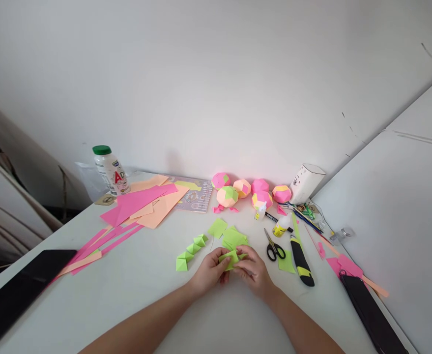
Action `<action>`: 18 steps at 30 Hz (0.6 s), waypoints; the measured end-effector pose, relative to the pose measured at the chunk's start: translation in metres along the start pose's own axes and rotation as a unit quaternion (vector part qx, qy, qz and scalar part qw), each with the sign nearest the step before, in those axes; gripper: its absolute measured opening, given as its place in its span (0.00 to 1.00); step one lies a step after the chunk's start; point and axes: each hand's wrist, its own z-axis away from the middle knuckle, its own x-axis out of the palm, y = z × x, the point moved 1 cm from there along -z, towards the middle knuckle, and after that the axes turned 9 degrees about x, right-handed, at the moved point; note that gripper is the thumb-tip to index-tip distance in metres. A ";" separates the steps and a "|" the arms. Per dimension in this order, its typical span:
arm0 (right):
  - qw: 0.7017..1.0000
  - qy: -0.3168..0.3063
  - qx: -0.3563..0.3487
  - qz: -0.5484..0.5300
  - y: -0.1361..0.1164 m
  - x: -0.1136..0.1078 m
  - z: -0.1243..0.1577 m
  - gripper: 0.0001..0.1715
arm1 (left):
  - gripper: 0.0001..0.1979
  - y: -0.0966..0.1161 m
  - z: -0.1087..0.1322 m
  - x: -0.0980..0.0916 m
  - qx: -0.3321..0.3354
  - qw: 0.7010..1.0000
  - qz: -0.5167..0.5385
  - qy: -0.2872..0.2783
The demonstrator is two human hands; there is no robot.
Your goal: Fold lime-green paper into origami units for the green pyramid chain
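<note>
Both hands meet over the white table [134, 290] near its middle. My left hand [209, 272] and my right hand [254, 271] pinch the same small green paper piece [229, 259], fingers closed on its edges. Just beyond them lie a few flat green paper squares [231, 236]. To the left sits a row of folded green paper units [191, 250].
Scissors [273, 246], a yellow-black utility knife [302, 263] and a glue bottle [281, 226] lie right of the hands. Several pink, orange and green paper balls [248, 191] stand by the wall. Pink and orange sheets [145, 201], a white bottle [111, 170], a black tablet [16, 290], a black case [370, 314].
</note>
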 end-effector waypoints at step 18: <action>0.964 -0.002 0.210 -0.161 0.012 0.000 -0.004 0.10 | 0.18 0.008 0.007 0.002 -0.017 1.000 -0.011 0.000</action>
